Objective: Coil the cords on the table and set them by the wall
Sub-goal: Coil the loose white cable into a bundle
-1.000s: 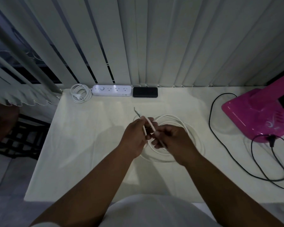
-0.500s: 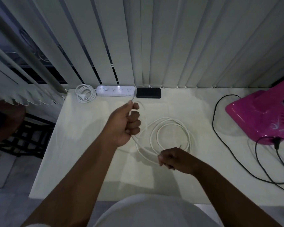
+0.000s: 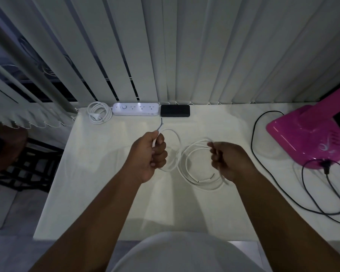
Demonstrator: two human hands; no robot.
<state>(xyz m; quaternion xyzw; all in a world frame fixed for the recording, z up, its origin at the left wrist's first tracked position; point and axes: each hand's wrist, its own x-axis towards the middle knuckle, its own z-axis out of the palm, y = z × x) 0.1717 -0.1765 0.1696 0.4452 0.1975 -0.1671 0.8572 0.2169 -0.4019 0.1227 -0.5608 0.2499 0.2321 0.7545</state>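
Note:
A white cord point(image 3: 185, 167) lies in loose loops on the middle of the white table point(image 3: 106, 193). My left hand point(image 3: 149, 156) is closed around one end of it; the bare wire tip sticks up past my thumb, and a single loop hangs beside the fist. My right hand point(image 3: 230, 161) grips the cord on the right side of the loops. A black cord point(image 3: 263, 169) snakes over the right side of the table. Another white cord point(image 3: 99, 114) sits coiled at the back left by the blinds.
A white power strip point(image 3: 135, 109) and a black box point(image 3: 175, 110) lie along the back edge under the vertical blinds point(image 3: 185, 55). A pink appliance point(image 3: 310, 134) stands at the right. The table's left edge drops to the floor.
My right hand has moved up and to the right along the cord, from the loops' near side to their right side. My left hand has kept its hold on the cord's end.

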